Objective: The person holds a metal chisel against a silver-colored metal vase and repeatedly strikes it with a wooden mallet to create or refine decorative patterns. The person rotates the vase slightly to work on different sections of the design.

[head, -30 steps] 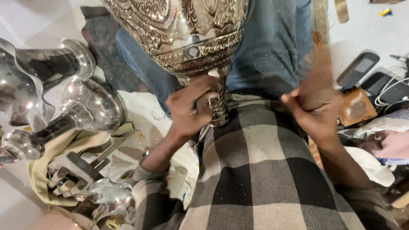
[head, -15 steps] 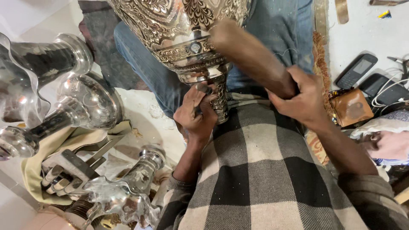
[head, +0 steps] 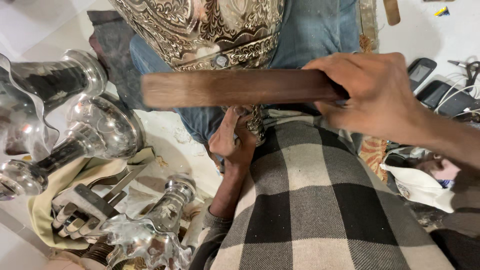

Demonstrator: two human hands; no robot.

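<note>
A large engraved silver vessel [head: 200, 30] rests against my lap at the top of the view. My left hand [head: 234, 140] grips its narrow stem just under the bowl. My right hand [head: 375, 92] holds a brown wooden stick [head: 235, 88] level across the view, in front of the vessel's lower band. The stick's free end points left. A checked black and cream cloth [head: 320, 200] covers my lap below both hands.
Shiny silver goblets and stems [head: 75, 130] lie at the left on a yellow cloth [head: 45, 210], with a metal tool [head: 85, 205] and a fluted silver piece [head: 150, 235]. Phones and cables [head: 435, 90] lie at the right, near a white cloth [head: 420, 185].
My right hand has swung the wooden stick from a raised, end-on pose down to level across the vessel's base. My left hand stays on the stem, slightly lower.
</note>
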